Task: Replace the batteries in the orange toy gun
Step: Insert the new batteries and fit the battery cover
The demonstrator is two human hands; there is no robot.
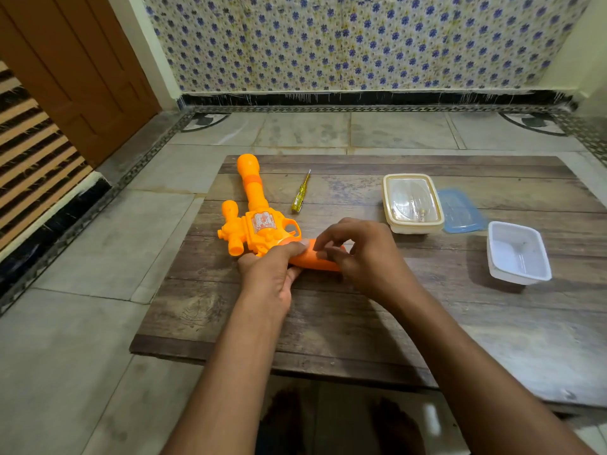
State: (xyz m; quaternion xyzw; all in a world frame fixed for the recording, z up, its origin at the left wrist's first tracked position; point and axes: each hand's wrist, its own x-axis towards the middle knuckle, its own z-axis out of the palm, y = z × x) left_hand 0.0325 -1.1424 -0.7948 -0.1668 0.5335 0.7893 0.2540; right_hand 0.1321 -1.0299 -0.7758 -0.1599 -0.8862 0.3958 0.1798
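The orange toy gun lies flat on the left part of the wooden tabletop, its long barrel pointing away from the person and ending in a bulb-shaped muzzle. It's bright, glossy plastic all over, with a slightly darker orange band partway along the barrel. A short scope-like tube sits on its left side, a silver-and-red sticker marks the body, and a trigger guard loops on the right. The grip angles toward the person's right, mostly hidden under both hands.

The left hand wraps around the base of the grip, fingers curled over the top of it. The right hand meets it from the other side, fingers bent and pinching at the grip; exactly what they're working on there can't be made out.

Just right of the barrel lies a yellow-handled screwdriver, tip pointing away. Further right sits a clear-topped container with small items inside, a blue lid beside it, and a white tray well apart from the gun.
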